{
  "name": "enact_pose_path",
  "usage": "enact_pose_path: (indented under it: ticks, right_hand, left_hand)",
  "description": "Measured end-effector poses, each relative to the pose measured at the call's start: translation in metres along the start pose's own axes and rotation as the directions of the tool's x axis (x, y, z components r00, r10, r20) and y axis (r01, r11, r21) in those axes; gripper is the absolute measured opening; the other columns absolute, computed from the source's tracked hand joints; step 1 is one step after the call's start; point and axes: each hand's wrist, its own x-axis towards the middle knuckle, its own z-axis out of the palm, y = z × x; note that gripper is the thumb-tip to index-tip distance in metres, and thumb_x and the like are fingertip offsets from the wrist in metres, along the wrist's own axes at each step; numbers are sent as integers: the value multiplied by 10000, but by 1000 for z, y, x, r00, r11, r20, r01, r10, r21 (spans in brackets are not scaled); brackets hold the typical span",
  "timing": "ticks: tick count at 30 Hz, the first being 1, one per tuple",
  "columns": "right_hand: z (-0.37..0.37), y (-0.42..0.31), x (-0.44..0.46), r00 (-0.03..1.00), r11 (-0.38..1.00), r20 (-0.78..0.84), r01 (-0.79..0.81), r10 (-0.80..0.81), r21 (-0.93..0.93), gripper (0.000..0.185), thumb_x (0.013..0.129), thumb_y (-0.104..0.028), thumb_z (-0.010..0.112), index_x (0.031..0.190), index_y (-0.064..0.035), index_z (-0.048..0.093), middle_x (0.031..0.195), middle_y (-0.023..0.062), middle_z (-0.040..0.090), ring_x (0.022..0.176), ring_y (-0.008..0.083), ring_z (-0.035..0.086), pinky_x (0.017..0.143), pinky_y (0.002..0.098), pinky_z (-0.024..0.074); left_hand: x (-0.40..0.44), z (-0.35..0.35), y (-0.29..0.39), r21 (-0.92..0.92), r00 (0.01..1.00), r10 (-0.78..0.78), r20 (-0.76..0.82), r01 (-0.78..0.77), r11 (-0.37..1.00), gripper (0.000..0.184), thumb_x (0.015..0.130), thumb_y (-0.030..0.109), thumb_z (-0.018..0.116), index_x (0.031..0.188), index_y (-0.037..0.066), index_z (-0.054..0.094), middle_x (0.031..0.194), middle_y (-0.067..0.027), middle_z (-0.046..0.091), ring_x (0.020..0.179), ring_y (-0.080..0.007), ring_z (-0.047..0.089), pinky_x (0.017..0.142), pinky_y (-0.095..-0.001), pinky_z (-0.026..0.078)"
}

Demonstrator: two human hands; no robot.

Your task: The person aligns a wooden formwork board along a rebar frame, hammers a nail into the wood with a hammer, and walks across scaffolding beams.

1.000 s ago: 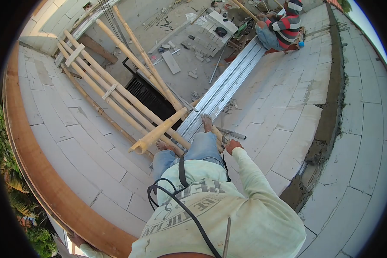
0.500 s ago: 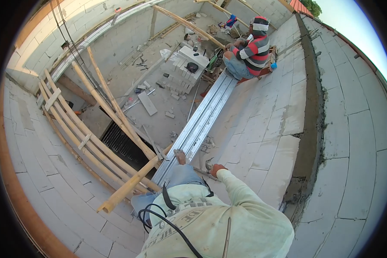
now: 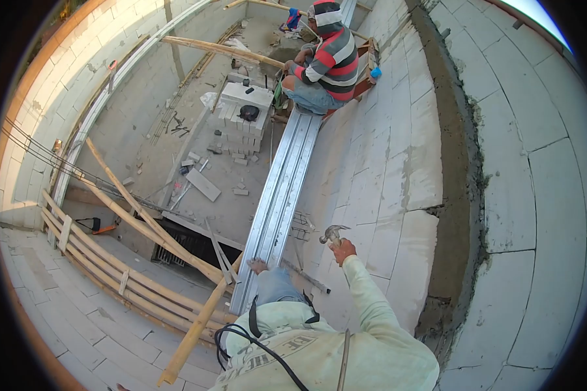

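My right hand (image 3: pixel 342 251) is closed around a claw hammer (image 3: pixel 333 234), raised beside the pale block wall with the metal head upward. The pale green sleeve (image 3: pixel 372 296) reaches forward from my shoulder. A small skin-toned tip at the bottom left edge may belong to my left hand; its fingers cannot be made out. My bare foot (image 3: pixel 258 265) rests on the long ribbed metal planks (image 3: pixel 282 189). Right of the foot, a dark rod (image 3: pixel 306 277) lies at a slant below the hammer.
Another person (image 3: pixel 329 62) in a striped top sits at the planks' far end. Bamboo poles (image 3: pixel 130 280) run along the left over a dark opening. Below stands a stack of blocks (image 3: pixel 244 98). A block wall with a mortar strip (image 3: pixel 453 130) rises on the right.
My right hand has lifted the hammer up and to the right, away from the planks. The view has turned, so the other person and planks sit farther left.
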Motion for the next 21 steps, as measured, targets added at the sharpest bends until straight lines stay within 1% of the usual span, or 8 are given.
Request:
enact_pose_path:
  ticks: [2,5,9,11,13,17,19,21]
  right_hand:
    - [-41,-13,-11,996,941,-81,-13,43,339,311,858,-298,692,869,-15,564,612,85,562,454,203,565,438,373,484]
    - [-86,-9,1,971,872,-231,57,65,485,282,863,-261,692,827,-32,533,558,42,503,406,131,487,363,319,407]
    - [-150,1,13,891,894,-451,170,39,415,284,885,-269,670,814,-36,524,544,30,485,410,134,489,363,306,400]
    - [-177,2,2,817,900,-573,205,59,384,328,888,-303,654,841,13,580,694,178,620,658,332,622,650,437,482]
    - [-195,8,-7,775,869,-626,249,87,428,320,895,-297,645,852,14,585,687,171,609,651,326,603,651,434,470]
    - [-223,8,-35,715,802,-685,326,138,501,313,908,-295,628,884,16,598,674,150,575,618,281,543,631,409,443]
    - [-235,4,-54,720,773,-676,336,158,539,315,911,-299,626,887,14,599,678,143,564,625,246,517,628,386,438]
    - [-244,3,-66,685,761,-710,373,159,531,316,916,-292,629,888,21,597,690,145,569,646,241,525,642,382,444]
  left_hand:
    - [1,33,30,-59,996,11,84,-6,998,498,888,235,646,1316,5,539,1248,-173,620,1129,-271,595,943,-358,459]
    - [-11,75,91,-238,980,118,163,-77,968,489,896,214,634,1328,6,537,1288,-166,604,1170,-280,575,989,-361,433]
    - [-15,107,172,-315,932,204,300,-105,943,415,919,102,579,1319,1,539,1352,-169,545,1226,-293,525,1018,-373,417]
    - [-17,130,200,-320,901,294,320,-189,928,417,913,91,578,1311,-24,536,1318,-173,572,1208,-294,537,1000,-375,432]
    - [-28,152,228,-339,882,323,343,-204,918,427,903,160,596,1298,0,567,1307,-164,590,1206,-283,551,1017,-375,416]
    - [-60,187,269,-441,803,428,414,-234,866,422,880,125,596,1275,-22,571,1280,-173,600,1186,-287,559,1007,-369,421]
    - [-80,196,279,-561,760,423,493,-93,822,425,876,57,572,1286,-49,548,1277,-179,595,1137,-261,568,957,-385,447]
    - [-98,205,287,-569,731,468,496,-134,811,430,858,51,572,1274,-58,553,1252,-197,605,1126,-282,575,977,-395,439]
